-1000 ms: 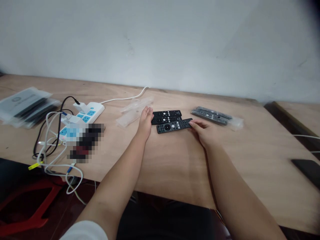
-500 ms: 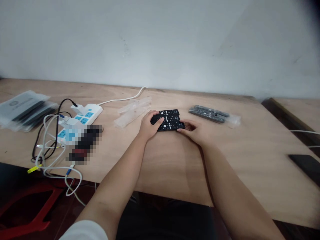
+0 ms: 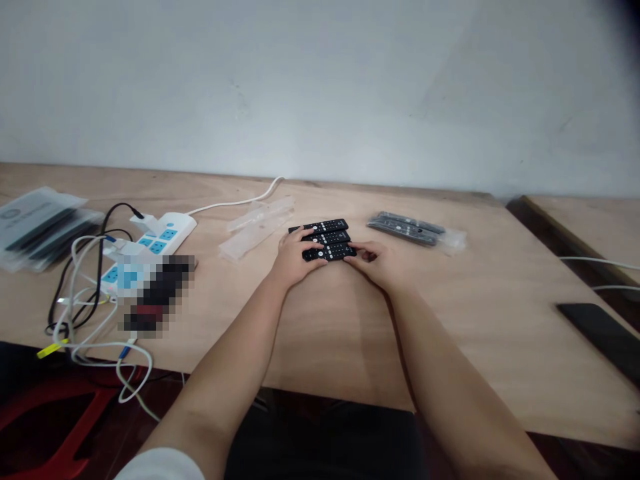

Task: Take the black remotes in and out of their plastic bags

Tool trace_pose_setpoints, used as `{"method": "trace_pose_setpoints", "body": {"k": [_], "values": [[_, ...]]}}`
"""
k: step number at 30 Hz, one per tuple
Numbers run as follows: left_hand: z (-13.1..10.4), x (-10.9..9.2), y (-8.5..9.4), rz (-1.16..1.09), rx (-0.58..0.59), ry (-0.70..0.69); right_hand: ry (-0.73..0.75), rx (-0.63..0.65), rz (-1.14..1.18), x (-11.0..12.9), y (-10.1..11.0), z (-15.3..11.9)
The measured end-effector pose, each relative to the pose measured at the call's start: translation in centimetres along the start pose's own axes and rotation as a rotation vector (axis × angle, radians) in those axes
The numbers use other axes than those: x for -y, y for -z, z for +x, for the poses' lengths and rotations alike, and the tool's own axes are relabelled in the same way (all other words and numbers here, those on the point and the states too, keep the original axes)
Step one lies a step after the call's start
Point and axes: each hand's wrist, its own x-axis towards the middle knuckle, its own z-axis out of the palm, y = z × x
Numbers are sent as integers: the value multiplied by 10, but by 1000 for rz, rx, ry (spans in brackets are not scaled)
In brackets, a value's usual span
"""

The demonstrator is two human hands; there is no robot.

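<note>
Black remotes (image 3: pixel 331 238) are grasped across by the spread left hand (image 3: pixel 294 259), the right hand (image 3: pixel 381 267) pinching the nearest one's end.

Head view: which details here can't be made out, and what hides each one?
Head view, middle remote: left end covered by the left hand.
Head view, near remote: button labels too small to read.
Head view, dark item by the power strip: masked by pixelation.
Head view, plastic packets: print too small; left edge of picture cuts them off.
Head view, black slab: cut off by right edge.
</note>
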Motion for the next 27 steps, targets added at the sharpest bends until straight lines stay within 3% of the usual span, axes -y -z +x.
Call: {"method": "trace_pose_setpoints", "body": {"k": [15, 27], "values": [[1, 12, -6, 9, -119, 116, 21, -20, 41, -12, -4, 2], [3, 17, -9, -9, -63, 107, 12, -16, -7, 0, 1, 2]]}}
